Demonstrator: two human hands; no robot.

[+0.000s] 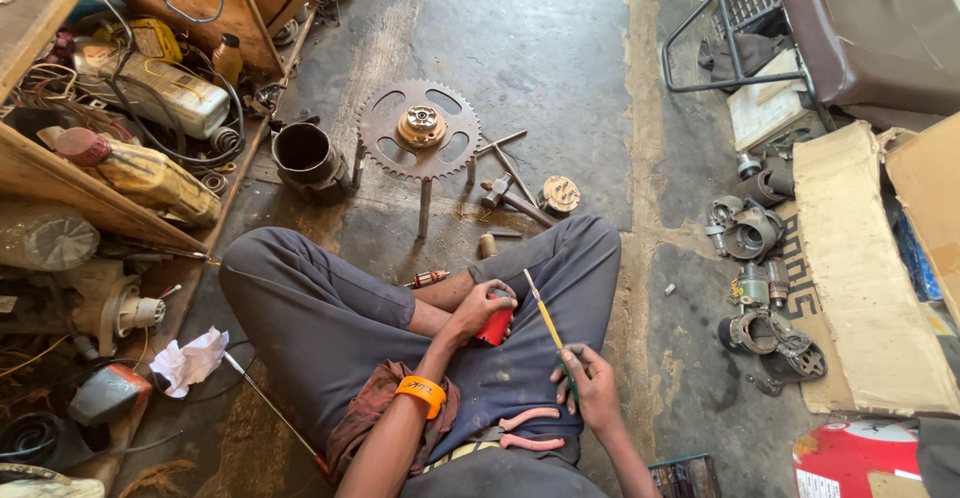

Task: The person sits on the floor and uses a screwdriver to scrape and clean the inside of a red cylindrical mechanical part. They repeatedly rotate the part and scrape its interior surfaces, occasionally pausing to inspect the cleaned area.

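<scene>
We clamp the small, rigid red part (494, 326) in the left hand (478, 308); the right hand (590, 383) pinches the thin, light screwdriver (550, 330).

Rusty metal sprocket (419, 129) – rough concrete floor (540, 48)

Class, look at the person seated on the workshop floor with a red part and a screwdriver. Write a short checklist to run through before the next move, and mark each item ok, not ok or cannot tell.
1. Left hand grips the red part: ok.
2. Right hand holds the screwdriver: ok.
3. Screwdriver tip is seated on the red part: cannot tell.
4. Red part is steadied against the lap: ok.
5. Floor around the legs is free of loose parts: not ok; the small armature and the hammer lie close.
</scene>
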